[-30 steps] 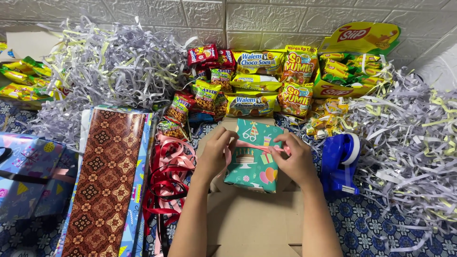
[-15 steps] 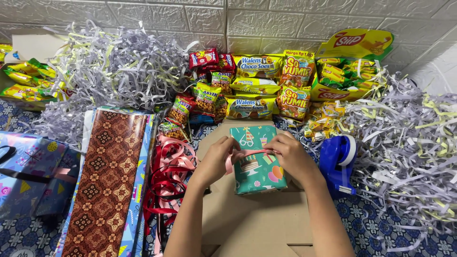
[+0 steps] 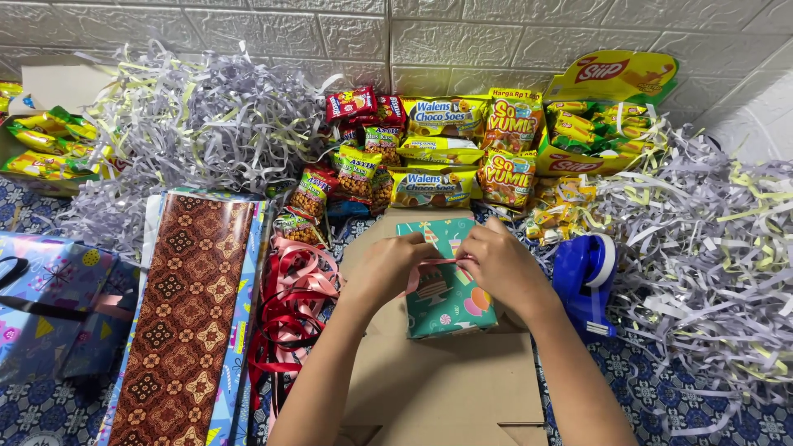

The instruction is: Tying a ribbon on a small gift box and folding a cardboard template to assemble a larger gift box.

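Observation:
A small box wrapped in teal patterned gift paper lies on flat brown cardboard in front of me. A thin pink ribbon runs across its top. My left hand pinches the ribbon at the box's left side. My right hand grips the ribbon over the box's upper right part. Both hands rest on the box, and the knot between the fingers is hidden.
A blue tape dispenser stands right of the box. Red and pink ribbon coils lie to the left, beside rolled brown patterned wrapping paper. Snack packets line the back wall. Shredded paper heaps fill both sides. A blue gift bag sits far left.
The hands stay on the ribbon over the box. The fingers have drawn closer together at the box's top, and the box has turned slightly.

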